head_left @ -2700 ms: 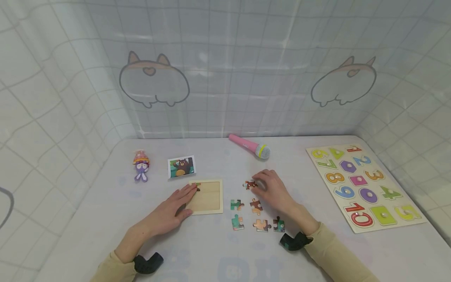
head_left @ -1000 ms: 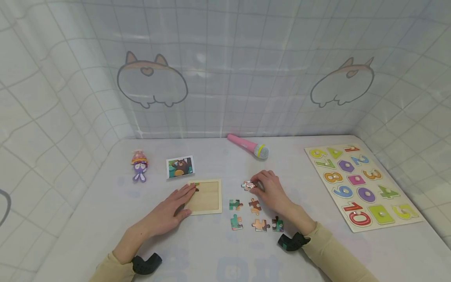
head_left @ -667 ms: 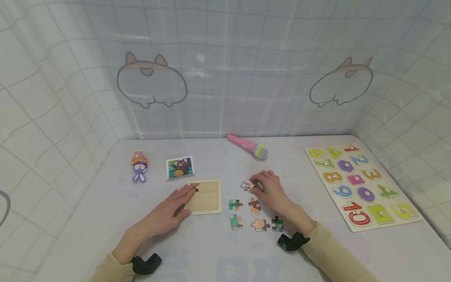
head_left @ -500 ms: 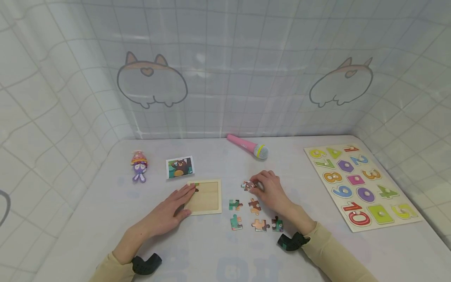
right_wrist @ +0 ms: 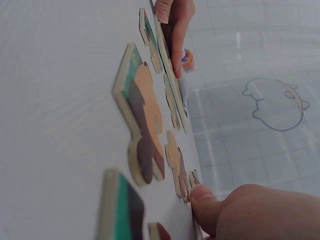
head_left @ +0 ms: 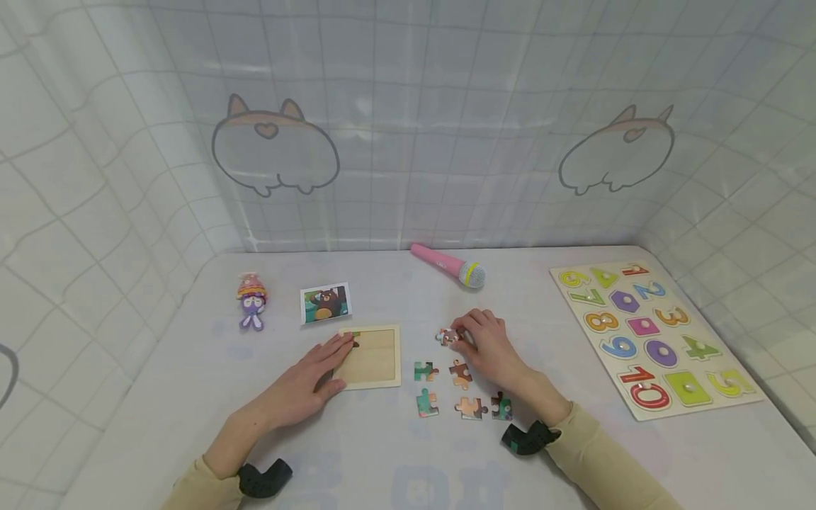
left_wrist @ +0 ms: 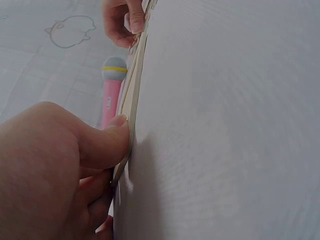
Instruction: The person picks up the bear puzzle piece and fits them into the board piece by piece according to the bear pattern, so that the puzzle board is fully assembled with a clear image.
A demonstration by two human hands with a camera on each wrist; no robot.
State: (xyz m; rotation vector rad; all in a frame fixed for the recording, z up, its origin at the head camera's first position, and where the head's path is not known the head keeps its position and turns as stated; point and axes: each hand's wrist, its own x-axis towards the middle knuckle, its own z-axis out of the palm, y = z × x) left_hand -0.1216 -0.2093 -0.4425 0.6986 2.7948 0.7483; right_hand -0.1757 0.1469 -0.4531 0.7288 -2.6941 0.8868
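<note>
My left hand [head_left: 312, 382] rests with straight fingers over the left side of a shallow wooden puzzle tray [head_left: 398, 358]. Its thumb [left_wrist: 112, 142] touches the tray's near edge in the left wrist view. A green and brown puzzle piece [head_left: 356, 344] shows at the fingertips in the upper left corner, partly covered. Right of the tray, my right hand [head_left: 489, 346] pinches a brown puzzle piece [head_left: 445, 337] between thumb and fingers, at or just above the table. Several loose pieces lie nearer me, among them a teal one [head_left: 427, 403] and a peach one [head_left: 470, 408].
A bear picture card [head_left: 326, 303] lies behind the tray, with a purple doll [head_left: 252, 303] to its left. The pink toy microphone [head_left: 449, 265] lies at the back. At the right is a wooden number board [head_left: 656, 333]. Patterned curtains [head_left: 446, 142] surround the table.
The piece in my right hand has tilted, and its face looks paler than in the oldest frame. My left hand keeps its place on the tray.
</note>
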